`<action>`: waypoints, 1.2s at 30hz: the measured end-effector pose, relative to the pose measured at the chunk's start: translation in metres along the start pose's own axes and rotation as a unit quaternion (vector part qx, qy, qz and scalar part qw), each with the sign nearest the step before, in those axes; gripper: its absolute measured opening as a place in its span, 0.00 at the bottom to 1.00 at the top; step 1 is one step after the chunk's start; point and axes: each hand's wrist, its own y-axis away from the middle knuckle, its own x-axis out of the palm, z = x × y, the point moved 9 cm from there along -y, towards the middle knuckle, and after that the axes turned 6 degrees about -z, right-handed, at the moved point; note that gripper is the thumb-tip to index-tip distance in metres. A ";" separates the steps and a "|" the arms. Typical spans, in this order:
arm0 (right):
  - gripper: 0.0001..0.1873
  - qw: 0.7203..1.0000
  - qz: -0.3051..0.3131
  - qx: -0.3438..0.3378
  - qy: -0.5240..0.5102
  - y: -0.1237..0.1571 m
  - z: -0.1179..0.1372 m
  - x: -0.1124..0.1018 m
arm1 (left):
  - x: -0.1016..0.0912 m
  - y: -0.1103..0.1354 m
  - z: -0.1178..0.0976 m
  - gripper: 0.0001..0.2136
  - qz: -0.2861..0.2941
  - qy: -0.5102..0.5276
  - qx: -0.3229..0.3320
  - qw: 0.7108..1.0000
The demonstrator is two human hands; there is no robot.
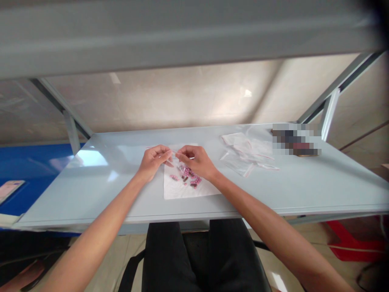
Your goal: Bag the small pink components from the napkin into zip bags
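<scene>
A thin clear plastic piece [172,156] is pinched between the left hand [153,161] and right hand [194,160], held just above pink and brown capsules [188,176] on a white paper sheet [176,188]. Beyond, clear plastic bags [246,156] lie on the pale grey table [91,194].

"What's overhead?"

"A grey metal shelf [182,40], held by slanted metal struts [340,83], and behind them a glossy beige wall [170,97] with soft patches of light."

"And lower down?"

"A pale grey table [288,194] with bright glare on its top, a blue surface [33,170] off to the left, and a red plastic object [355,241] on the beige tiled floor [121,253] to the right."
</scene>
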 end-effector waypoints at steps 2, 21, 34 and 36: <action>0.15 1.000 0.005 -0.012 0.006 0.001 0.004 0.001 | 0.003 0.000 0.001 0.17 0.019 -0.004 -0.004 1.000; 0.15 0.999 -0.014 -0.015 -0.040 0.004 0.004 0.002 | 0.005 0.002 -0.003 0.17 0.036 0.001 0.004 0.999; 0.11 0.999 -0.025 -0.027 0.026 0.004 0.006 0.001 | 0.004 -0.001 0.001 0.16 0.033 -0.023 0.020 0.999; 0.14 0.999 -0.037 -0.008 0.006 0.003 0.001 -0.003 | -0.006 -0.002 0.000 0.16 -0.007 -0.018 0.017 1.000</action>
